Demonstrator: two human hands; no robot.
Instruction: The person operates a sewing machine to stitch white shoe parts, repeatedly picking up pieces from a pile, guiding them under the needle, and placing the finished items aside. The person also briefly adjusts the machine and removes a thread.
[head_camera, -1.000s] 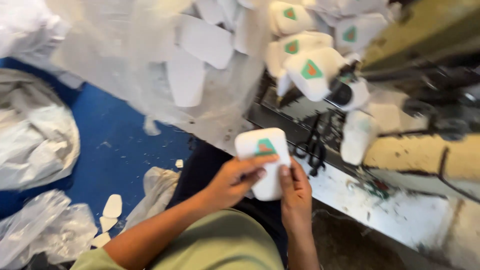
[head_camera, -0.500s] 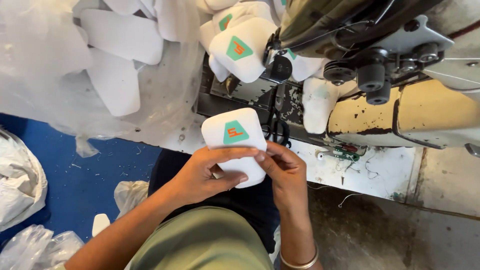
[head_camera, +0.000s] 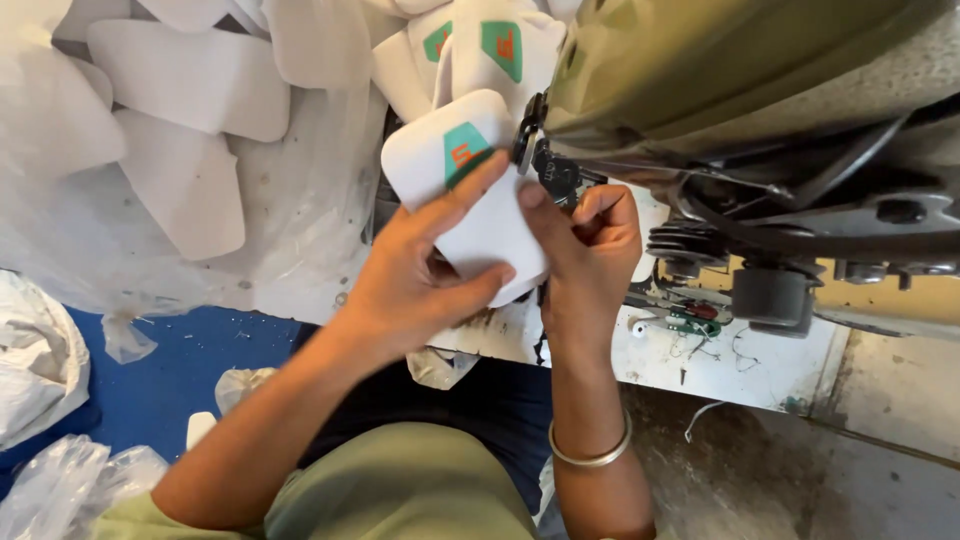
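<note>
sewing machine (head_camera: 760, 110) fills upper right of frame. white padded piece (head_camera: 470, 190) with teal patch at centre, up against needle area. left hand (head_camera: 420, 285) and right hand (head_camera: 585, 240) both gripping it. risk: fingertips close to needle; piece could skew.

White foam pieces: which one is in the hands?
The white piece with the teal patch, held up at the sewing machine between left hand and right hand. The others lie bagged or piled behind.
</note>
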